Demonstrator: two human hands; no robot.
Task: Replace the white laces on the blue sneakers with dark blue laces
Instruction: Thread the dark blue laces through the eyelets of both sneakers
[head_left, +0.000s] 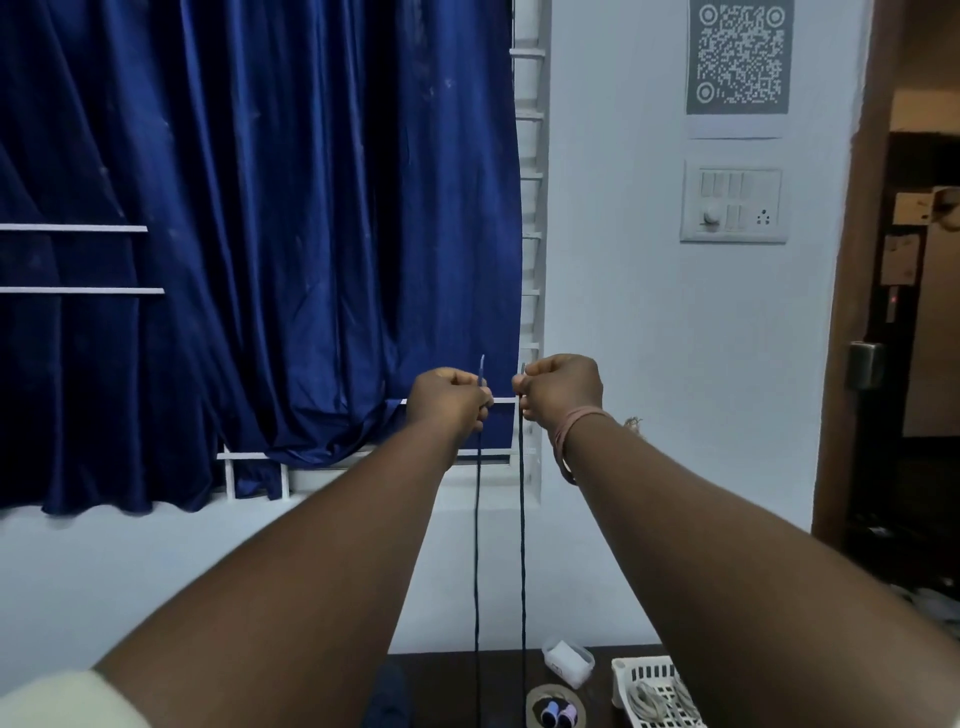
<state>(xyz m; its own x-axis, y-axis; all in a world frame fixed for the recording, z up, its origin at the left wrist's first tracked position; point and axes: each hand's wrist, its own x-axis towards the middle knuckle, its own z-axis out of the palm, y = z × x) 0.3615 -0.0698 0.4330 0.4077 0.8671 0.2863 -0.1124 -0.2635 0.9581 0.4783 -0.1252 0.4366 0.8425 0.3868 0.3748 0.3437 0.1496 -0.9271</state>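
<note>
Pinching one end each of a thin dark blue shoelace (522, 519), the left hand (449, 397) and right hand (561, 389) are holding it raised, strands hanging taut

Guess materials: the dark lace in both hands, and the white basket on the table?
Dark blue lace: looks like braided textile cord, matte, hanging thin and taut from the left hand and right hand; tips look stiffer, possibly plastic.
White basket: likely moulded plastic, given its rigid lattice wall and smooth finish.
</note>
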